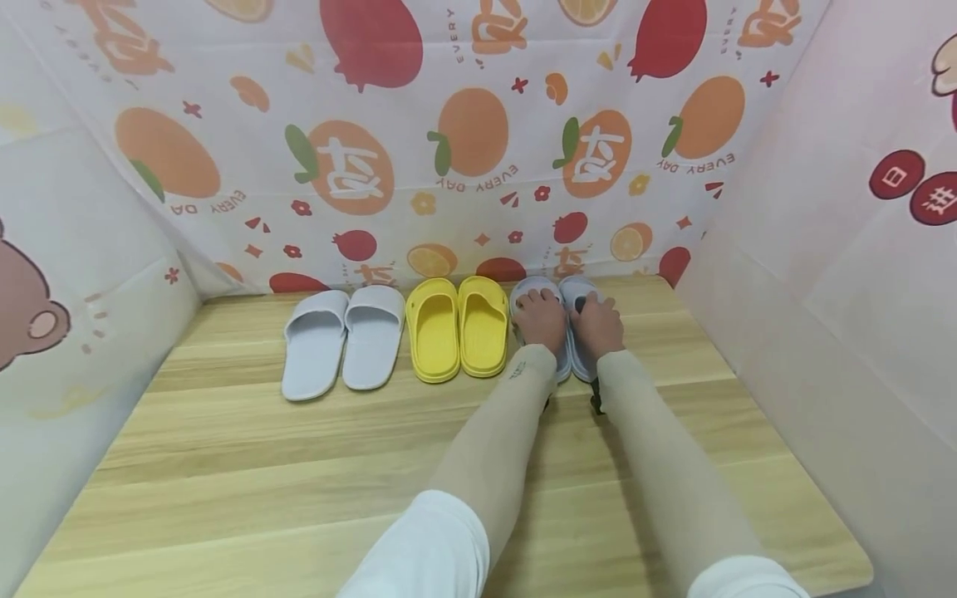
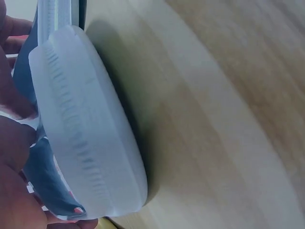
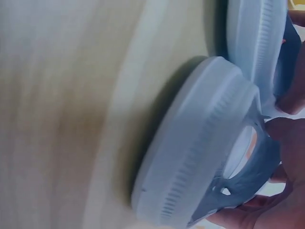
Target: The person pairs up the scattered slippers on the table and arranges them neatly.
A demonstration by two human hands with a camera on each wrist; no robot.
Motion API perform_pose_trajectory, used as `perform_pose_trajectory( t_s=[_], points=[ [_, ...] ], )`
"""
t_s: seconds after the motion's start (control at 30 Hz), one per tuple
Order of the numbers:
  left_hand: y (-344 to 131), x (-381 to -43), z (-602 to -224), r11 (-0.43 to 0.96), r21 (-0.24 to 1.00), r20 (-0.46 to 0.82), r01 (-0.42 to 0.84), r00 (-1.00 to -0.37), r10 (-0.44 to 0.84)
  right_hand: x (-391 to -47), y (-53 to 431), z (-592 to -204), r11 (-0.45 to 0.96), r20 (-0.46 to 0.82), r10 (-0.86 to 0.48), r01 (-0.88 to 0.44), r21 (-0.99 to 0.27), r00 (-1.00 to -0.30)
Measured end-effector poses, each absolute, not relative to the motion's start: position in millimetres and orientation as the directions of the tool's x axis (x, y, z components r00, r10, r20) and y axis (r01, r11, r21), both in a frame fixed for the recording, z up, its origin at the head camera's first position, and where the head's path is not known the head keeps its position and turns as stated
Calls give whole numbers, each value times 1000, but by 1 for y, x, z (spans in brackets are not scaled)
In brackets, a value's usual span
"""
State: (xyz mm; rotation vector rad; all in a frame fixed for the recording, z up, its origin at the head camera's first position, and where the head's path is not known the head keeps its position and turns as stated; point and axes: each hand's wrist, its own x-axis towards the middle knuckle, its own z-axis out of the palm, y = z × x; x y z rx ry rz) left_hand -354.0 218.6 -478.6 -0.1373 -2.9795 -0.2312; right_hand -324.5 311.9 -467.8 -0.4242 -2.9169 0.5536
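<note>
A pair of pale grey-blue clogs stands at the right end of a shoe row, toes toward the patterned backdrop. My left hand grips the left clog over its upper, with thumb and fingers at its two sides. The right clog is held the same way by my right hand, fingers round its perforated upper. Both clogs sit side by side, heels facing me, right down at the wooden board. In the head view the hands cover most of their uppers.
Left of my hands stands a pair of yellow clogs, close beside the left clog. Farther left are white open-toe slippers. Everything stands on a wood-grain tabletop. A fruit-print cloth rises behind, and pale side panels flank the table.
</note>
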Motion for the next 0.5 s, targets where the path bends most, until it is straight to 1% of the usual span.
perform_pose_trajectory(
  t_s=[0.2,0.33,0.5],
  points=[
    [217,-356,-477,986,134,139,100,-987,81,-326,310,-464,901,93,290,238,-363,-953],
    [216,-356,-476,989,122,137,88,-988,71,-328,310,-463,902,93,273,221,-372,-958],
    [218,-359,-480,987,127,144,100,-986,81,-331,313,-464,895,80,281,232,-381,-956]
  ],
)
